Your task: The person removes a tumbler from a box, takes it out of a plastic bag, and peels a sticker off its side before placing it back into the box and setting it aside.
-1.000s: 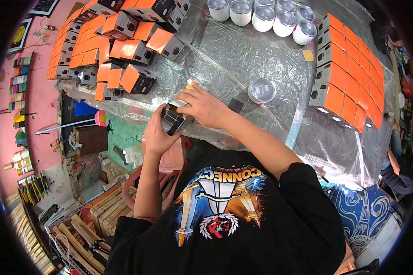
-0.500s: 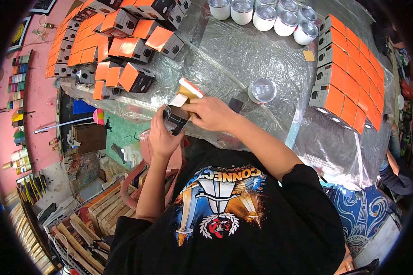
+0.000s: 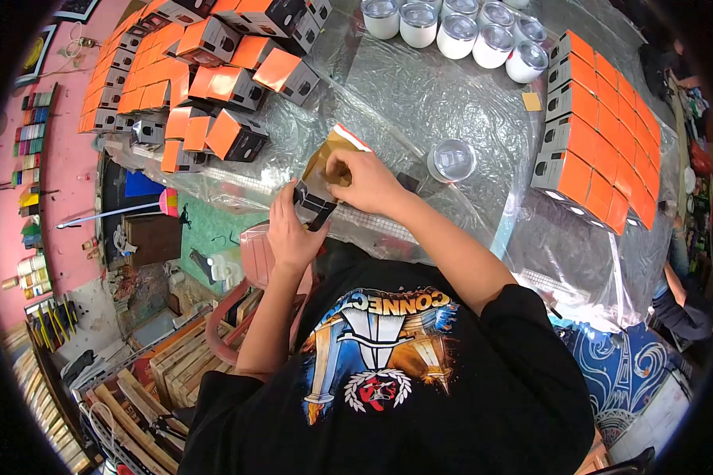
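A small cardboard box (image 3: pixel 315 198) with dark printed sides is tilted above the near table edge. Its top is open, with brown inner card and an orange-and-white edge on the raised flap (image 3: pixel 345 136). My left hand (image 3: pixel 295 236) grips the lower left of the box. The fingers of my right hand (image 3: pixel 364 184) are curled at the opening; whether they pinch anything there is hidden. Right of that hand stands a tumbler (image 3: pixel 453 161) with a clear lid. A dark flat piece (image 3: pixel 408 182) lies partly behind my right wrist.
Orange-topped boxes (image 3: pixel 238 134) are piled at the left; more stand in rows (image 3: pixel 594 142) at the right. Several white lidded tumblers (image 3: pixel 457 36) stand at the back. Clear plastic covers the table (image 3: pixel 388 103). A pink chair (image 3: pixel 255 252) is below left; another person's arm (image 3: pixel 675 286) shows far right.
The box's flap stands taller and more open. The white piece seen at its opening no longer shows. My right hand has moved slightly up and right, its fingers now curled at the opening.
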Action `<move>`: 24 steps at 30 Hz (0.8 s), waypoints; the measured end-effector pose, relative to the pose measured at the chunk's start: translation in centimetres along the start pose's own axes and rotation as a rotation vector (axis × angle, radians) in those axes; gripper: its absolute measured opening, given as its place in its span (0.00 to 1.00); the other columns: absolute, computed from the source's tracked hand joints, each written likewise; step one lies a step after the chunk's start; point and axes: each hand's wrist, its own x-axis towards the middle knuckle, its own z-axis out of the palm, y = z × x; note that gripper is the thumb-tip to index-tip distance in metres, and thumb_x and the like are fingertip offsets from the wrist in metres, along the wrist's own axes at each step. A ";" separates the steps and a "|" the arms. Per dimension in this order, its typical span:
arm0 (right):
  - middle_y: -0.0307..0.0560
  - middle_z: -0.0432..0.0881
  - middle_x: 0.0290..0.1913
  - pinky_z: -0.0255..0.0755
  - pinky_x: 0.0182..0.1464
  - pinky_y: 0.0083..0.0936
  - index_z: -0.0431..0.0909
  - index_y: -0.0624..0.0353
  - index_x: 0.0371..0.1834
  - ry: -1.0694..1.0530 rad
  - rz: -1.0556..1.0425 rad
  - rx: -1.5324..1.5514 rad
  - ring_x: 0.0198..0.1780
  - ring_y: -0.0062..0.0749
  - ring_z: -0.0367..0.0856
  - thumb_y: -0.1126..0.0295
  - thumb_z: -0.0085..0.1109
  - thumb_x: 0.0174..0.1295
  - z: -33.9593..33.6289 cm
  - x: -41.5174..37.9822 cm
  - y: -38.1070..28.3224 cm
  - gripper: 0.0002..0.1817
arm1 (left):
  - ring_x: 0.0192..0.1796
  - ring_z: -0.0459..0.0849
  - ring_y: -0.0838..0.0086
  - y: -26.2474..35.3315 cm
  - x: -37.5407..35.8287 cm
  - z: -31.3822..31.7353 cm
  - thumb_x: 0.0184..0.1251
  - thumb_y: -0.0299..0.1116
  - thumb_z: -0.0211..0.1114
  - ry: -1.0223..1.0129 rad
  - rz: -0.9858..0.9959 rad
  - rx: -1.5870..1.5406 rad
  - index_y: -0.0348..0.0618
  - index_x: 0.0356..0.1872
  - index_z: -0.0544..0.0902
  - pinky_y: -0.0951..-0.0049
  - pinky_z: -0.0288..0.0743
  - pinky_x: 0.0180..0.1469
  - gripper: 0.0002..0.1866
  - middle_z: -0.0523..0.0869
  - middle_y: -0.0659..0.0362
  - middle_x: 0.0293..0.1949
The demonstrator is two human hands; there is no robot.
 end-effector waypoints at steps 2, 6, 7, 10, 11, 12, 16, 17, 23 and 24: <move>0.59 0.90 0.46 0.82 0.60 0.41 0.85 0.60 0.55 -0.076 0.045 -0.099 0.55 0.54 0.89 0.68 0.68 0.58 -0.1 0.2 0.0 0.20 | 0.70 0.76 0.46 0.4 0.7 0.0 0.46 0.32 0.84 0.003 0.043 -0.016 0.42 0.75 0.68 0.53 0.73 0.71 0.51 0.78 0.47 0.67; 0.59 0.90 0.45 0.81 0.56 0.44 0.90 0.59 0.49 -0.058 0.058 -0.295 0.53 0.55 0.88 0.64 0.66 0.61 1.0 1.1 1.6 0.16 | 0.71 0.75 0.45 1.2 1.8 0.9 0.46 0.31 0.84 0.051 0.157 0.007 0.42 0.74 0.69 0.54 0.72 0.73 0.50 0.79 0.48 0.67; 0.59 0.90 0.46 0.81 0.55 0.44 0.90 0.58 0.51 -0.106 0.135 -0.359 0.52 0.57 0.88 0.63 0.65 0.62 0.8 1.3 1.6 0.17 | 0.71 0.74 0.45 1.5 2.1 1.0 0.45 0.30 0.84 0.047 0.170 0.001 0.42 0.74 0.69 0.53 0.71 0.74 0.50 0.78 0.47 0.67; 0.60 0.91 0.45 0.81 0.54 0.43 0.91 0.58 0.50 0.093 0.109 -0.132 0.50 0.56 0.90 0.63 0.67 0.63 -1.1 0.8 0.6 0.16 | 0.71 0.74 0.44 1.1 3.1 2.3 0.43 0.31 0.85 0.078 0.187 -0.026 0.42 0.76 0.66 0.51 0.70 0.74 0.53 0.77 0.45 0.67; 0.60 0.91 0.45 0.81 0.54 0.43 0.91 0.58 0.50 0.097 0.109 -0.139 0.50 0.56 0.90 0.63 0.67 0.63 -2.1 0.5 0.2 0.16 | 0.71 0.74 0.44 0.9 3.5 3.0 0.42 0.31 0.86 0.108 0.185 -0.043 0.41 0.77 0.64 0.50 0.70 0.73 0.56 0.76 0.43 0.68; 0.60 0.91 0.45 0.81 0.53 0.41 0.91 0.60 0.49 0.250 0.018 -0.027 0.48 0.53 0.91 0.63 0.69 0.63 -3.3 0.1 -0.8 0.16 | 0.71 0.73 0.42 0.8 3.7 3.5 0.41 0.32 0.87 0.098 0.121 -0.048 0.41 0.77 0.63 0.50 0.70 0.73 0.57 0.73 0.42 0.69; 0.51 0.93 0.43 0.81 0.50 0.29 0.92 0.64 0.46 0.579 -0.093 0.224 0.44 0.31 0.90 0.69 0.74 0.63 -7.5 -0.5 -1.8 0.12 | 0.72 0.69 0.39 0.3 6.1 6.7 0.41 0.35 0.87 0.162 0.058 -0.205 0.42 0.76 0.65 0.45 0.65 0.75 0.56 0.72 0.44 0.69; 0.47 0.93 0.42 0.81 0.49 0.26 0.91 0.65 0.47 0.664 -0.086 0.273 0.44 0.25 0.89 0.73 0.75 0.63 -8.7 -0.8 -2.1 0.11 | 0.72 0.69 0.39 0.2 6.6 7.2 0.41 0.35 0.87 0.166 0.059 -0.211 0.42 0.76 0.65 0.45 0.65 0.75 0.56 0.72 0.44 0.69; 0.47 0.89 0.53 0.84 0.51 0.25 0.85 0.70 0.60 0.862 -0.274 0.718 0.47 0.26 0.87 0.84 0.72 0.63 -13.2 -2.2 -2.3 0.20 | 0.69 0.72 0.46 2.0 10.8 10.1 0.44 0.40 0.89 0.130 -0.056 -0.278 0.38 0.76 0.65 0.52 0.68 0.73 0.57 0.78 0.48 0.67; 0.50 0.84 0.62 0.84 0.56 0.27 0.81 0.71 0.65 0.852 -0.276 0.776 0.53 0.29 0.86 0.86 0.71 0.63 -13.6 -2.6 -2.2 0.25 | 0.70 0.72 0.46 2.5 11.3 10.3 0.45 0.41 0.89 0.075 -0.108 -0.238 0.35 0.76 0.63 0.54 0.68 0.74 0.58 0.76 0.45 0.69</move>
